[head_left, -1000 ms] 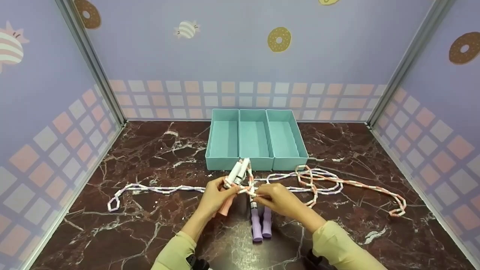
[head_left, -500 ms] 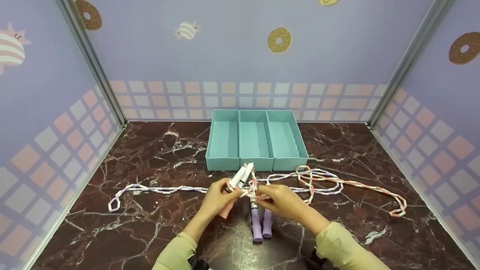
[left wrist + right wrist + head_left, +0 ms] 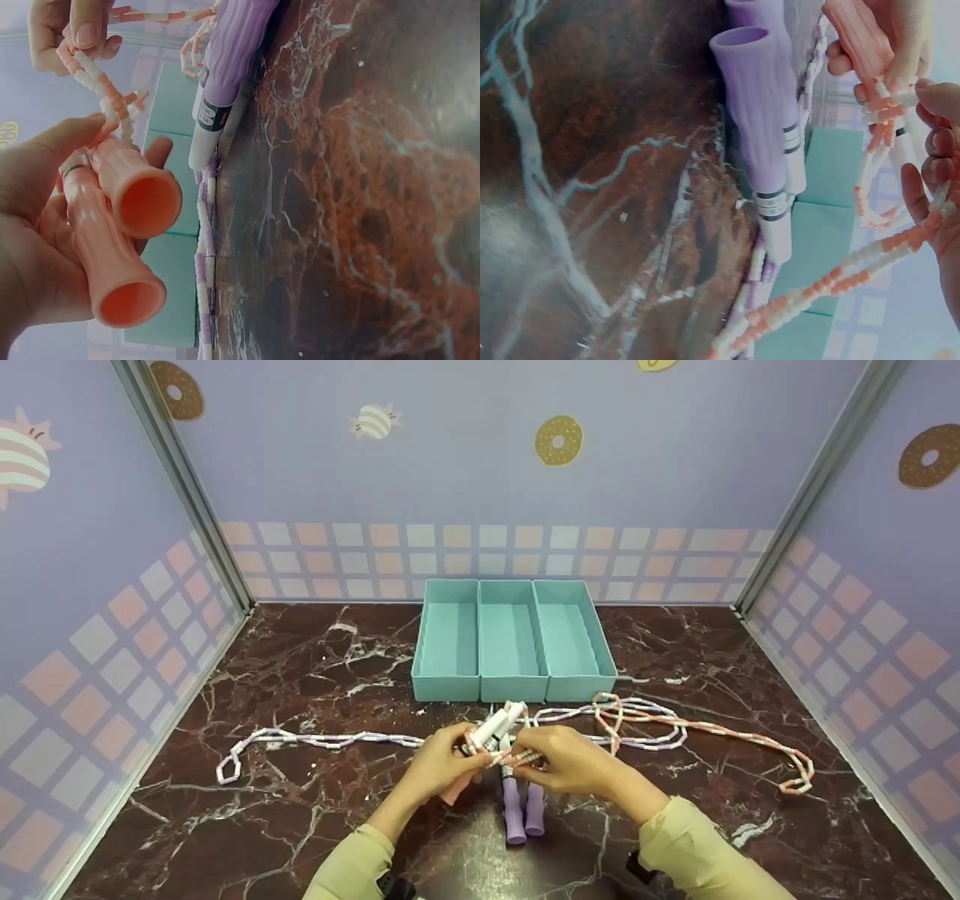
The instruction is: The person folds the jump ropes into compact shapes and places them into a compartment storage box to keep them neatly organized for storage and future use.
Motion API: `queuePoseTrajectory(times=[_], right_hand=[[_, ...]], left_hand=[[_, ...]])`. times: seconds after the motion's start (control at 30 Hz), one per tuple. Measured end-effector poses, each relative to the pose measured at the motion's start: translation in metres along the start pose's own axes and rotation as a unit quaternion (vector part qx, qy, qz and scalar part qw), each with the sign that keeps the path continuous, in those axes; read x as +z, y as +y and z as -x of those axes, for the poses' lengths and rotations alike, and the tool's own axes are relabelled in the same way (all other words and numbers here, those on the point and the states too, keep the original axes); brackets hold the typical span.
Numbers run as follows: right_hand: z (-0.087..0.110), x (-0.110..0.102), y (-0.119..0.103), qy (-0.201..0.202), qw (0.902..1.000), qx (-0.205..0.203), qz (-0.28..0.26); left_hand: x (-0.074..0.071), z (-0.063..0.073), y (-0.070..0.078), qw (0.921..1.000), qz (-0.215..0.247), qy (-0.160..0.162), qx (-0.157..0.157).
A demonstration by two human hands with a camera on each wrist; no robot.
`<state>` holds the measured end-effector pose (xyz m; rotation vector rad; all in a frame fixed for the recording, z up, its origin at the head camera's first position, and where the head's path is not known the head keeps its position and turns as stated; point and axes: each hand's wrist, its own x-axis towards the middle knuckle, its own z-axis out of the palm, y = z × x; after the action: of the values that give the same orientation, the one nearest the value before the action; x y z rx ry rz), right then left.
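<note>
Both handles of an orange-and-white beaded jump rope, with orange grips and white ends, are held side by side in my left hand. The rope crosses around them near the thumb. My right hand grips a stretch of the beaded rope just right of the handles; doubled strands hang from its fingers in the right wrist view. Below the hands lie two purple handles of a second jump rope, side by side on the table, their white ends partly hidden in the head view.
A teal three-compartment box stands behind the hands. The purple-and-white beaded rope stretches left and loops to the right. More orange-and-white rope trails far right over the dark marbled table. Patterned walls enclose the back and sides.
The orange jump rope's handles have tilted further right and come slightly lower with my left hand. My right hand has drawn more rope in, and the orange loop beside it has shortened.
</note>
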<state>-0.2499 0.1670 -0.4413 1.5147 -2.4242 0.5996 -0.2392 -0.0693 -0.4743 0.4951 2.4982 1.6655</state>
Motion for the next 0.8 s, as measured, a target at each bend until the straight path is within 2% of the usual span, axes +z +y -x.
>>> queuePoseTrajectory(times=[0.17, 0.37, 0.6, 0.8], right_hand=[[-0.005, -0.007, -0.004, -0.022, 0.9993, -0.013, 0.027], [-0.009, -0.014, -0.005, -0.040, 0.9979, -0.039, 0.031], [-0.014, -0.018, -0.010, -0.079, 0.9947, -0.045, 0.049], [-0.016, -0.018, -0.011, -0.096, 0.9939, -0.036, 0.041]], left_hand=[[0.000, 0.001, 0.002, 0.9989, -0.005, -0.047, -0.004], [-0.003, 0.001, 0.005, 0.9945, -0.011, -0.104, -0.009], [-0.003, 0.002, 0.011, 0.9853, -0.052, -0.162, 0.011], [-0.003, 0.003, 0.014, 0.9758, -0.095, -0.194, 0.034]])
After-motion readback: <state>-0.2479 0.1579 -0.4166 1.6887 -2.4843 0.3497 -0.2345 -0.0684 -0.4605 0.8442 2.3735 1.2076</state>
